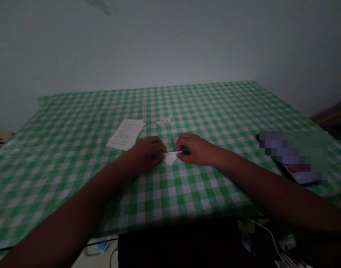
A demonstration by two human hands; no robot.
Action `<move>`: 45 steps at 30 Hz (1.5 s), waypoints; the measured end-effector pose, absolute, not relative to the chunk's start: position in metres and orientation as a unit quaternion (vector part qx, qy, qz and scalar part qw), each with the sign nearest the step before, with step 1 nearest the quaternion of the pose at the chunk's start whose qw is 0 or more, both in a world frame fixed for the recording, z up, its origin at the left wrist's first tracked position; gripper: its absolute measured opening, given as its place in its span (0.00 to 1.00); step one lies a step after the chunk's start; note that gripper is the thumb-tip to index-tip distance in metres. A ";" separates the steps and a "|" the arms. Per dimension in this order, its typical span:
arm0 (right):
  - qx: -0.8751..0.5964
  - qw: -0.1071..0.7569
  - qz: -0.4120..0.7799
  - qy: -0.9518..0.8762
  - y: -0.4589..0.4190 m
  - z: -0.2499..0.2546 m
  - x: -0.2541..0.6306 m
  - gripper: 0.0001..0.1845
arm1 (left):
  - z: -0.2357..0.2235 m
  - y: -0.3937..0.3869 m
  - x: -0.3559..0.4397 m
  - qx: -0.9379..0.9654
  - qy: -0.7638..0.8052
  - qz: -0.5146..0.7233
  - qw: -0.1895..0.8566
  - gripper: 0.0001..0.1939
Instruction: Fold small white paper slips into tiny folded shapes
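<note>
Between my two hands is a small folded piece of printed paper point(170, 159), with a pointed lower part facing me. My left hand point(148, 153) pinches its left end between thumb and fingers. On the other side, my right hand point(193, 149) grips the right end the same way. Beyond the hands lies a small folded paper boat point(163, 121). A stack of printed sheets point(126, 134) rests just past my left hand, its lower right corner close to the knuckles.
A green and white checked cloth point(187, 197) covers the table. On the right lies a flat dark-edged device point(293, 160), mostly blurred out. A plain wall point(159, 44) stands behind the table. Below the front edge runs a white cable point(266, 229).
</note>
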State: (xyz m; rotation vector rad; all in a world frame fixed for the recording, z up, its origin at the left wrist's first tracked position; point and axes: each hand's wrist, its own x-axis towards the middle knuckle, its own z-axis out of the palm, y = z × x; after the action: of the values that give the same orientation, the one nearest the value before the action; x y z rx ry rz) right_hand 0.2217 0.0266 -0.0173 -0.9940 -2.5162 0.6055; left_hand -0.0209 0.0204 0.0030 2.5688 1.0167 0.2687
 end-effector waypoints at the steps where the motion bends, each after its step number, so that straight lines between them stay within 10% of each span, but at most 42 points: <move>1: -0.355 0.186 0.221 -0.889 0.026 -0.016 0.222 0.03 | 0.003 0.020 -0.021 0.909 0.361 0.096 0.186 0.09; 16: -0.244 0.358 0.216 -0.875 0.010 0.001 0.219 0.08 | 0.007 0.017 -0.022 0.927 0.296 0.190 0.134 0.08; 25: -0.208 0.187 0.103 -0.954 0.010 -0.004 0.222 0.10 | 0.002 0.017 -0.019 0.942 0.304 0.108 0.087 0.09; 45: -0.304 0.108 0.163 -0.932 0.017 -0.003 0.226 0.06 | 0.006 0.009 -0.020 0.953 0.282 0.032 0.102 0.20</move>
State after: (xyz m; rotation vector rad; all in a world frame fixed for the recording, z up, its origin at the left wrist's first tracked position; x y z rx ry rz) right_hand 0.2258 0.0167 -0.0032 -0.8938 -2.7434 0.4792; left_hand -0.0197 0.0086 0.0060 2.8140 0.8331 0.0948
